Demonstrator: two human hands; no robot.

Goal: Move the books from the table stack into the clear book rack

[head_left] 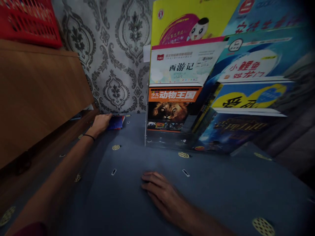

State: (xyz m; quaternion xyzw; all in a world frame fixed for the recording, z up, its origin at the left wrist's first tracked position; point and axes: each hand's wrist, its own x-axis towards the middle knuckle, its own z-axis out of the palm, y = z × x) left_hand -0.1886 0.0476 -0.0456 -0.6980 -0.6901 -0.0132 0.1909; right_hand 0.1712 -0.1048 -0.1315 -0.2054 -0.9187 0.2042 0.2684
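At the far left of the table, my left hand (101, 124) is closed over the left end of a small blue book (116, 122) with some red at its edge. The book lies low against the tablecloth, and its left part is hidden under my fingers. My right hand (161, 193) rests on the cloth in the front middle, empty, its fingers loosely stretched and slightly apart. Beyond it stands a clear rack (162, 137) of upright books, among them an orange-and-black book with a lion (169, 113) and a white book (183, 64).
A blue-grey tablecloth (128, 190) with pineapple prints covers the table. On the left is a wooden cabinet (41, 95) with a red plastic basket (31, 24) on top. Patterned wallpaper (115, 59) lies behind. Several more books, such as a yellow one (177, 19), fill the rack.
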